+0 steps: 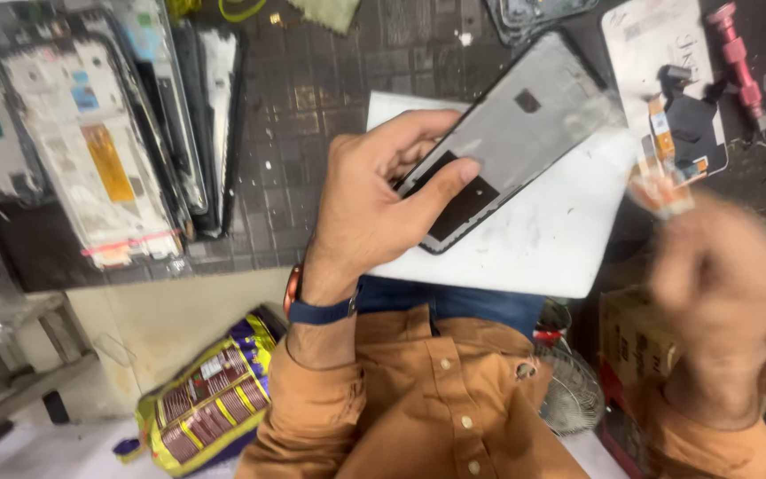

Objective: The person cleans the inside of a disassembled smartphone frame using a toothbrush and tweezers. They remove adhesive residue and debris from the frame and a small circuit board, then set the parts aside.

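My left hand (374,200) grips a phone display frame (511,133) by its lower end, thumb pressed on its grey inner face, holding it tilted above a white board (543,239). My right hand (720,275) is blurred at the right, raised off the bench, pinching a small orange flex strip (662,191) between its fingertips. Both sleeves are brown, and a watch sits on the left wrist.
Several phone screens and frames (117,133) lie stacked on the dark gridded mat (312,98) at left. A white plate with flex parts (667,89) and a red tool (739,58) lie at the top right. A cardboard box (636,341) and a small fan (569,390) are below.
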